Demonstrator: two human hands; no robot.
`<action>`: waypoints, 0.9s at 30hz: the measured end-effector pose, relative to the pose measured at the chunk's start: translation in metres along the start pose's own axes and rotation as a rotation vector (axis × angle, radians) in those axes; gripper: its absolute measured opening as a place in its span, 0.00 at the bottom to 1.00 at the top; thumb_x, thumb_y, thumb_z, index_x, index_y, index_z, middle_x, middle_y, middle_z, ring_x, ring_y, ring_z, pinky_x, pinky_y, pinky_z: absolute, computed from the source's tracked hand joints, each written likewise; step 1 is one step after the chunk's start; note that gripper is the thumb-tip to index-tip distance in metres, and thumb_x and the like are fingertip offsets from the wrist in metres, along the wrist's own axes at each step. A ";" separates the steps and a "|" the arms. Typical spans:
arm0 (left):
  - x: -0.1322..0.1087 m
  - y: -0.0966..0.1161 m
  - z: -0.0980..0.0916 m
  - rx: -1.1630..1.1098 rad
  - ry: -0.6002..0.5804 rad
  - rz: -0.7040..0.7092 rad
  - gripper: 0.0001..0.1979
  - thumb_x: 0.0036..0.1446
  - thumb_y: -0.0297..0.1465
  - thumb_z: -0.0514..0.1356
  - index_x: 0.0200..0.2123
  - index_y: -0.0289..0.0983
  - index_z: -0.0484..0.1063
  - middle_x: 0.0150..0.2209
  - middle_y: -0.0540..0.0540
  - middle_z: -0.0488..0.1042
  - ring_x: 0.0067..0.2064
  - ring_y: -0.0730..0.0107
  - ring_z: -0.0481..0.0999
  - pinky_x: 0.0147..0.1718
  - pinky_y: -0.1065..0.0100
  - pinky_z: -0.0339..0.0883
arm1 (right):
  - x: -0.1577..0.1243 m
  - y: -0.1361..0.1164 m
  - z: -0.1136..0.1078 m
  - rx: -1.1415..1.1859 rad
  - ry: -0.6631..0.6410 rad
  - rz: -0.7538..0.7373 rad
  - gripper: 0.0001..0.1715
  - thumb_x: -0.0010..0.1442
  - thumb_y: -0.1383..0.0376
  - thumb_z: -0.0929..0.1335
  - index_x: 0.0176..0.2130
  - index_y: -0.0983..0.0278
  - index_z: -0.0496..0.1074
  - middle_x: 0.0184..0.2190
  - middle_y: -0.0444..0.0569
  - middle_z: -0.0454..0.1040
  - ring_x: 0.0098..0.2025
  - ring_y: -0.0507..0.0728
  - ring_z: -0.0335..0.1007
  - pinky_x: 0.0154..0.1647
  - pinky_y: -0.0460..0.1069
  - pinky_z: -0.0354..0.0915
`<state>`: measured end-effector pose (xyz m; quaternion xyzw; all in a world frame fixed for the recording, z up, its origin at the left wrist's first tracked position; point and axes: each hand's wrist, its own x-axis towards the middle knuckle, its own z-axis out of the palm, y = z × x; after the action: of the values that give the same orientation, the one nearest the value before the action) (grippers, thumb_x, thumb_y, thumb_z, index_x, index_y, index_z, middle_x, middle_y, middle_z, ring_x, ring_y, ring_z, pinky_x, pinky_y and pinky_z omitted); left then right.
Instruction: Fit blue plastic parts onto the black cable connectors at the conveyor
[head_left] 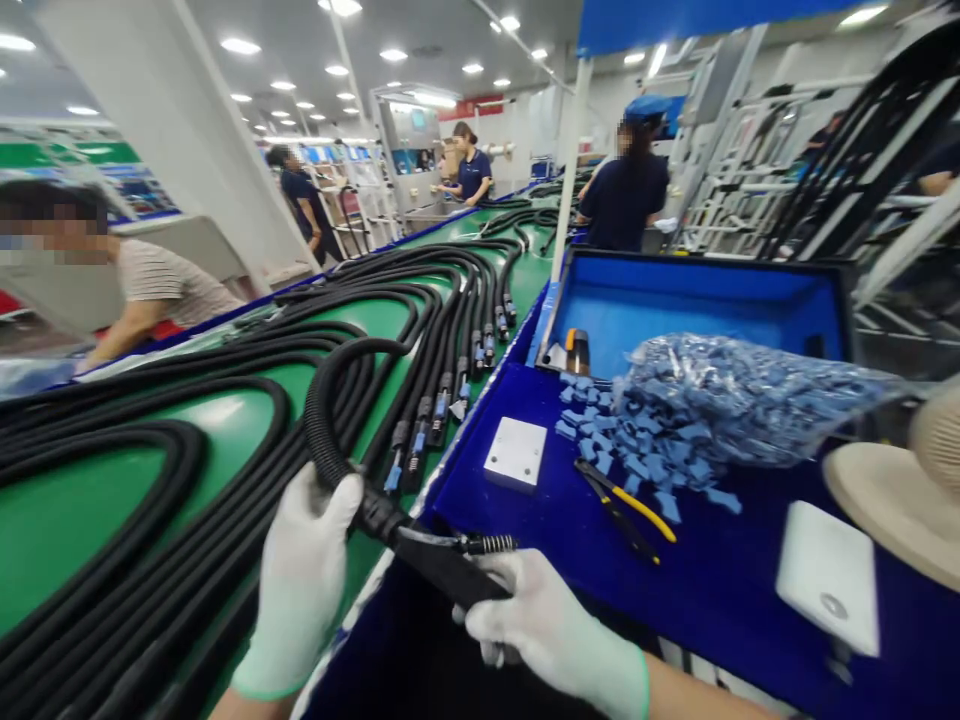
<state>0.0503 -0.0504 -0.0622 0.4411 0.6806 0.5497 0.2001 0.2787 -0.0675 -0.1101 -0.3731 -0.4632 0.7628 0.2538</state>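
Note:
My left hand (300,580), in a white glove, is closed around a black corrugated cable conduit (341,430). My right hand (547,625), also gloved, grips the black moulded end (442,565) of that cable, which has a thin metal spring-like tip. Beside my right hand, on a blue work surface (517,540), lie yellow-handled pliers (622,510). Farther on are a white square plate (515,453) and loose blue foam pieces (630,450). More black cables with blue-tipped connectors (442,410) lie along the green table (52,540) to my left.
A clear bag of blue pieces (735,400) rests against an open blue case (660,310). A white pad (829,575) and a beige hat brim (892,510) sit at right. A seated person (165,300) is at left; several others stand beyond the table.

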 end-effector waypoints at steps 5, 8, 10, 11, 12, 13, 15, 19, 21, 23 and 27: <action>-0.015 -0.023 0.002 0.482 -0.427 0.961 0.16 0.58 0.30 0.67 0.50 0.47 0.77 0.50 0.46 0.79 0.58 0.51 0.73 0.67 0.42 0.53 | -0.034 -0.009 -0.027 -0.208 0.035 0.038 0.14 0.47 0.70 0.69 0.37 0.67 0.76 0.21 0.39 0.65 0.22 0.48 0.59 0.23 0.44 0.56; -0.030 -0.039 0.020 0.397 -0.730 1.049 0.15 0.64 0.22 0.58 0.49 0.45 0.77 0.40 0.49 0.81 0.43 0.67 0.80 0.55 0.60 0.70 | -0.053 -0.022 -0.041 -0.382 -0.030 0.066 0.08 0.52 0.66 0.70 0.36 0.64 0.75 0.23 0.40 0.67 0.23 0.50 0.61 0.24 0.44 0.56; -0.037 -0.044 0.035 0.376 -0.763 0.875 0.12 0.67 0.26 0.56 0.48 0.43 0.77 0.42 0.48 0.81 0.41 0.69 0.81 0.45 0.68 0.75 | -0.060 -0.028 -0.059 -0.676 0.134 0.063 0.08 0.59 0.61 0.69 0.34 0.64 0.74 0.26 0.43 0.71 0.27 0.52 0.66 0.29 0.46 0.59; -0.040 -0.044 0.042 0.382 -0.769 0.769 0.11 0.68 0.30 0.56 0.47 0.43 0.77 0.43 0.48 0.81 0.42 0.67 0.81 0.44 0.69 0.76 | -0.062 -0.029 -0.070 -0.879 0.313 0.061 0.11 0.61 0.58 0.69 0.35 0.64 0.74 0.28 0.46 0.74 0.30 0.54 0.68 0.32 0.48 0.60; -0.041 -0.042 0.048 0.386 -0.768 0.663 0.10 0.68 0.33 0.56 0.46 0.44 0.78 0.45 0.48 0.81 0.44 0.66 0.81 0.46 0.68 0.76 | -0.062 -0.028 -0.083 -1.088 0.527 0.066 0.14 0.63 0.56 0.69 0.35 0.65 0.74 0.32 0.49 0.75 0.34 0.57 0.69 0.36 0.50 0.61; -0.042 -0.038 0.055 0.386 -0.768 0.562 0.10 0.68 0.35 0.57 0.46 0.44 0.78 0.46 0.48 0.81 0.46 0.64 0.81 0.49 0.66 0.76 | -0.060 -0.025 -0.095 -1.275 0.722 0.085 0.15 0.64 0.55 0.69 0.36 0.65 0.73 0.35 0.53 0.75 0.37 0.60 0.70 0.40 0.52 0.61; -0.043 -0.024 0.068 0.372 -0.766 0.395 0.12 0.67 0.38 0.56 0.47 0.44 0.78 0.48 0.48 0.81 0.50 0.60 0.80 0.54 0.61 0.74 | -0.054 -0.016 -0.115 -1.520 0.909 0.159 0.13 0.63 0.58 0.70 0.38 0.67 0.73 0.38 0.58 0.74 0.43 0.64 0.69 0.45 0.55 0.61; -0.037 0.005 0.090 0.270 -0.828 0.135 0.15 0.63 0.38 0.58 0.48 0.42 0.79 0.48 0.46 0.82 0.52 0.55 0.80 0.56 0.56 0.72 | -0.038 -0.002 -0.135 -1.579 0.861 0.157 0.06 0.59 0.67 0.69 0.39 0.66 0.71 0.39 0.56 0.72 0.44 0.63 0.68 0.44 0.53 0.60; -0.032 0.011 0.098 0.189 -0.827 0.027 0.16 0.60 0.39 0.61 0.49 0.41 0.80 0.48 0.44 0.82 0.51 0.53 0.81 0.54 0.55 0.73 | -0.035 -0.002 -0.139 -1.449 0.891 0.121 0.06 0.58 0.69 0.68 0.39 0.65 0.68 0.38 0.54 0.72 0.41 0.60 0.69 0.41 0.51 0.59; -0.026 0.013 0.103 0.102 -0.805 -0.068 0.18 0.58 0.39 0.63 0.50 0.40 0.80 0.46 0.42 0.82 0.47 0.53 0.82 0.49 0.57 0.75 | -0.037 -0.005 -0.141 -1.226 0.892 0.078 0.04 0.59 0.68 0.66 0.37 0.64 0.67 0.33 0.49 0.71 0.35 0.57 0.68 0.36 0.49 0.59; -0.017 0.023 0.106 -0.038 -0.800 -0.196 0.21 0.56 0.37 0.65 0.51 0.36 0.79 0.40 0.42 0.83 0.38 0.58 0.81 0.40 0.62 0.75 | -0.048 -0.019 -0.128 -0.819 0.666 -0.130 0.09 0.55 0.74 0.64 0.36 0.64 0.69 0.31 0.46 0.73 0.34 0.55 0.70 0.35 0.47 0.61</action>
<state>0.1483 -0.0041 -0.0779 0.5492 0.5778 0.3255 0.5085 0.4107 -0.0281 -0.1150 -0.6340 -0.6397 0.3425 0.2674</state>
